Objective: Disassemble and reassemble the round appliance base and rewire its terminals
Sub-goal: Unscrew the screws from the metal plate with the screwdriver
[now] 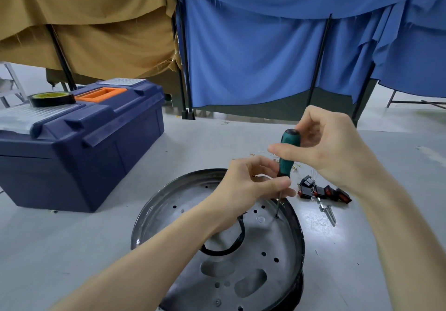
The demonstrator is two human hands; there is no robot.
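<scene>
The round metal appliance base (183,204) lies on the grey table, its perforated plate facing up, with a black cable (237,238) looping across it. A green-handled screwdriver (288,152) stands nearly upright, its tip in a screw hole near the plate's right rim (276,216). My right hand (323,146) grips the handle near its top. My left hand (253,185) pinches the screwdriver where handle meets shaft, steadying it over the plate.
A dark blue toolbox (79,146) with an orange handle sits at the left, a black tape roll (52,98) on its lid. Black rocker switches with red faces (323,191), loose screws (329,211) and small brass terminals (295,168) lie right of the base. Blue and tan curtains hang behind.
</scene>
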